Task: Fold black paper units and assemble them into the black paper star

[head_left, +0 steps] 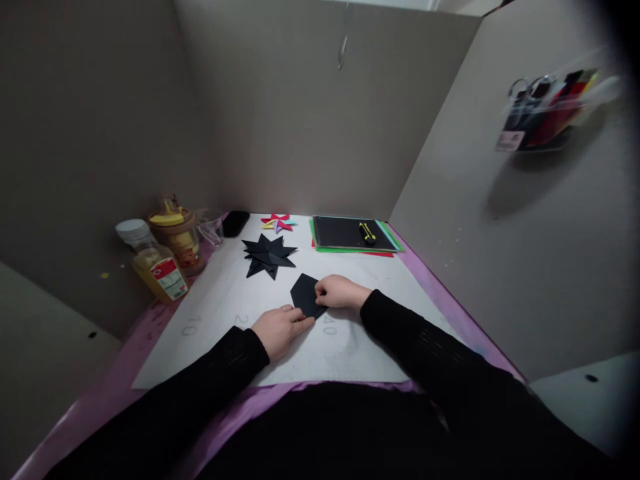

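A folded sheet of black paper (304,293) lies on the white mat in front of me. My left hand (281,330) rests at its lower left edge, fingers stretched out and fingertips on the paper. At the right edge, my right hand (337,292) has its fingers curled in a pinch on the paper. The fold under the right fingers is hidden. Just beyond, to the left, black folded-paper stars (270,255) with pointed tips lie overlapping.
A white mat (200,360) with pencilled numbers covers the pink cloth. Behind are a colourful paper star (278,223), a phone (235,224), and stacked coloured paper (340,233) bearing a yellow-black cutter (367,233). A glue bottle (159,267) stands left; a stationery holder (543,123) hangs right.
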`<state>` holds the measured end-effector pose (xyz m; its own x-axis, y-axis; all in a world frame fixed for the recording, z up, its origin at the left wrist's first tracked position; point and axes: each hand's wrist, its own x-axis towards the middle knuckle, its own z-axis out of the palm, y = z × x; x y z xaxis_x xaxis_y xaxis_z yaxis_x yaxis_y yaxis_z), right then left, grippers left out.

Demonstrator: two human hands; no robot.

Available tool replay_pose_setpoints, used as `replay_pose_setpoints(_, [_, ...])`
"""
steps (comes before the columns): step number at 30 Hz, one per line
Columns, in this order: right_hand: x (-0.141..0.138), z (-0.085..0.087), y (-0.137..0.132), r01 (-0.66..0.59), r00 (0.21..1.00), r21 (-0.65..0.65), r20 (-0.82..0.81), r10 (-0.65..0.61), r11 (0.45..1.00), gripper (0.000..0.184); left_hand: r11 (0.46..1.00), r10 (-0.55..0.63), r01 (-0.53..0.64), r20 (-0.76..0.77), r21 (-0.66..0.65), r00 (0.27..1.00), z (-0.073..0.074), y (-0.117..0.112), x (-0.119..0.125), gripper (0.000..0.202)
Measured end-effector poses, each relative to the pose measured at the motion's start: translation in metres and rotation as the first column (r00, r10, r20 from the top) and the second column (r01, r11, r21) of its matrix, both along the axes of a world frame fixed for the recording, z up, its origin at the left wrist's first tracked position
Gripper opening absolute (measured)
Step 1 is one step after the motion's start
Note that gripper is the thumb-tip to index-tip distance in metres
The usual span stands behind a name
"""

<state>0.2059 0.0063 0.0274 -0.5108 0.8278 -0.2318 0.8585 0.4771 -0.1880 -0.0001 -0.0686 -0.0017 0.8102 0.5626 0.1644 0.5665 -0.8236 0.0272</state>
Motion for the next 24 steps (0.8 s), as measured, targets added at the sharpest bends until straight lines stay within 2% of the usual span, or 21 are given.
replay_pose_setpoints(4, [0.000, -0.002, 0.001, 0.002, 1.000, 0.018, -0.011, -0.001, 1.000, 0.018, 1.000, -0.001, 0.001, -0.036, 0.005, 0.999, 0.000, 0.000, 0.001, 0.048])
replay_pose_setpoints(17, [-0.003, -0.001, 0.001, 0.020, 1.000, 0.027, 0.013, -0.020, 0.999, 0.017, 1.000, 0.018, -0.018, -0.012, 0.005, 1.000, 0.000, -0.001, 0.002, 0.046])
replay_pose_setpoints(24, [-0.003, -0.001, 0.001, 0.024, 1.000, 0.029, 0.013, -0.024, 0.999, 0.017, 0.996, 0.080, -0.079, -0.040, 0.043, 0.996, 0.004, -0.002, 0.013, 0.039])
